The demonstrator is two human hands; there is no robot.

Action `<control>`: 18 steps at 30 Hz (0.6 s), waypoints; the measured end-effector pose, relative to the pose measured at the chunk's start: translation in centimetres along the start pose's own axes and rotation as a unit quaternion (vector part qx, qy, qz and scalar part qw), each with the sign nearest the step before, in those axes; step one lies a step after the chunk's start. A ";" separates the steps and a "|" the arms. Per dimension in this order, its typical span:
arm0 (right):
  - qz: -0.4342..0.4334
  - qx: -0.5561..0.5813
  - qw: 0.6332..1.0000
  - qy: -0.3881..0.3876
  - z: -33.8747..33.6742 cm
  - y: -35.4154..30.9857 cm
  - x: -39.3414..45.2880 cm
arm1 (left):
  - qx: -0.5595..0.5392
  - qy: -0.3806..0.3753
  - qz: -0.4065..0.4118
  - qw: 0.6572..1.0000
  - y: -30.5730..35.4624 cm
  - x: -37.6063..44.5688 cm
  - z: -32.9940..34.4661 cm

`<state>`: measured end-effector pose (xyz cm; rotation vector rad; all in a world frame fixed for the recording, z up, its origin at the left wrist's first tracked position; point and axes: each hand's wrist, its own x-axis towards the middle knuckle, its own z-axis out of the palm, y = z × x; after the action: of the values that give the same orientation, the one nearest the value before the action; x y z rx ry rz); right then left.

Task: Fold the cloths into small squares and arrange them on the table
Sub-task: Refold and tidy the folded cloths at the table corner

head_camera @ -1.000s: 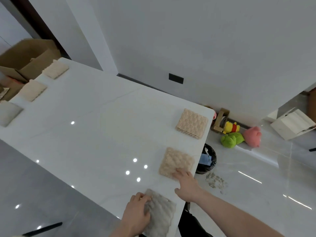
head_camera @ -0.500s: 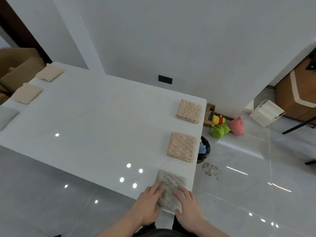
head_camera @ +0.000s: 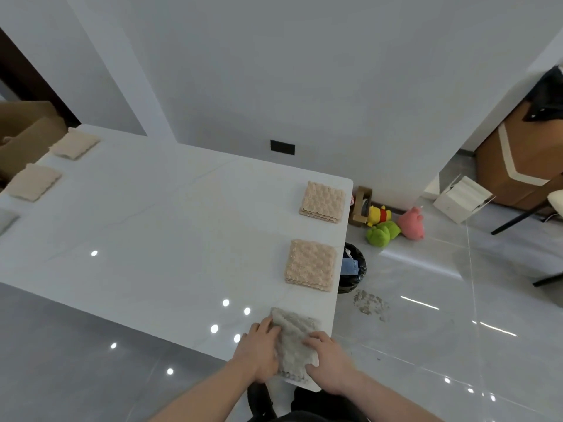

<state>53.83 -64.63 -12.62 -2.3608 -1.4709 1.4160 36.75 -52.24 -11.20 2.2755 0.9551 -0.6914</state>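
Fingers of both hands press on a folded grey cloth (head_camera: 294, 345) at the near right corner of the white table (head_camera: 158, 226). The left hand (head_camera: 259, 351) lies on the cloth's left edge with fingers nearly straight; the right hand (head_camera: 330, 365) covers its right side, fingertips bent down onto the fabric and thumb at the near edge. Whether either thumb is tucked under the cloth cannot be told.

The cloth sits right at the table's corner, its near edge almost at the rim. A push toward the body or to the right could likely slide it off, and lifting the hands too soon may let the thick folds spring open.

Beyond it, two folded beige cloths, the middle one (head_camera: 311, 265) and the far one (head_camera: 323, 202), line the right edge, well apart. Two more beige cloths (head_camera: 74, 145) (head_camera: 33, 181) and part of a grey one (head_camera: 6, 220) lie along the far left edge.

A second ago the right hand rested on the middle beige cloth while the left alone held the grey one; half a second ago both hands had come onto the grey cloth, and now they sit slightly further over it, the cloth squarer.
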 end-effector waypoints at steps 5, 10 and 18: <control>-0.030 0.007 0.999 0.044 -5.4 0.2 2.6 | -0.066 -0.006 -0.052 0.996 -0.5 0.0 0.0; -0.042 -0.034 0.997 0.050 -10.1 -0.4 6.9 | -0.105 0.089 -0.032 0.990 0.8 0.1 -1.5; -0.004 -0.065 0.998 -0.020 -11.1 -1.8 12.1 | -0.098 -0.057 -0.019 0.993 0.8 1.4 -1.8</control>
<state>62.07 -50.32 -13.46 -2.4105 -1.6285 1.4150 38.64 -50.89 -10.60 2.0309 0.9688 -0.7023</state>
